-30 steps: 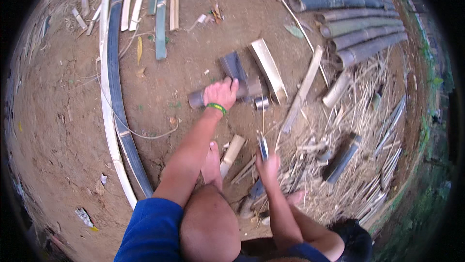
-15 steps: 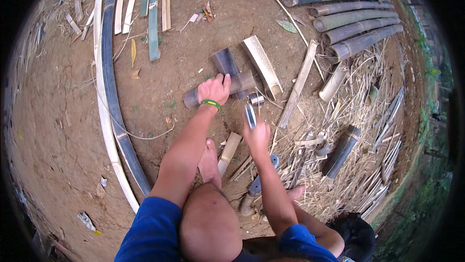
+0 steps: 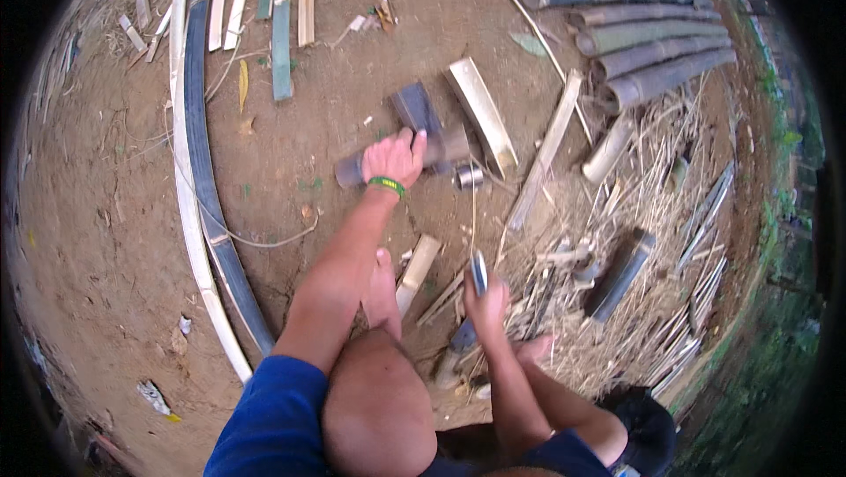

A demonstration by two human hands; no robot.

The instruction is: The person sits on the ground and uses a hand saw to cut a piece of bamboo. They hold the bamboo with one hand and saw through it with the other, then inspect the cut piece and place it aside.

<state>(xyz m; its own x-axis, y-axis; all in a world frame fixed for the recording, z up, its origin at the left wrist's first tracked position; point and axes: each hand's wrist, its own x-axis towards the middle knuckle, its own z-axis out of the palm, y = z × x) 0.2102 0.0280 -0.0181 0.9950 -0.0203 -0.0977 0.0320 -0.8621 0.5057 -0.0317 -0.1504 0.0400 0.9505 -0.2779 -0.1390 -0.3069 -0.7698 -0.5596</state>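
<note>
My left hand [image 3: 394, 160], with a green-and-yellow band at the wrist, is closed over a brown bamboo tube [image 3: 349, 172] and presses it down. The tube lies across a darker bamboo piece [image 3: 417, 109] on the ground. My right hand [image 3: 487, 299] grips the handle of a hand saw [image 3: 478, 272]. Its thin blade shows edge-on and runs forward toward the tube's right end; blur hides whether it touches. A short shiny cylinder [image 3: 468, 177] lies just below that end.
A split bamboo trough [image 3: 481, 111] lies beyond the tube. Long bamboo strips [image 3: 201, 124] stretch along the left. Several bamboo poles [image 3: 656, 45] are stacked at the far right, above a litter of shavings [image 3: 564, 301]. A dark bamboo piece [image 3: 620, 276] rests there.
My right hand has drawn back toward my body and slightly right with the saw, so more of the thin blade shows. My left hand stays on the bamboo tube.
</note>
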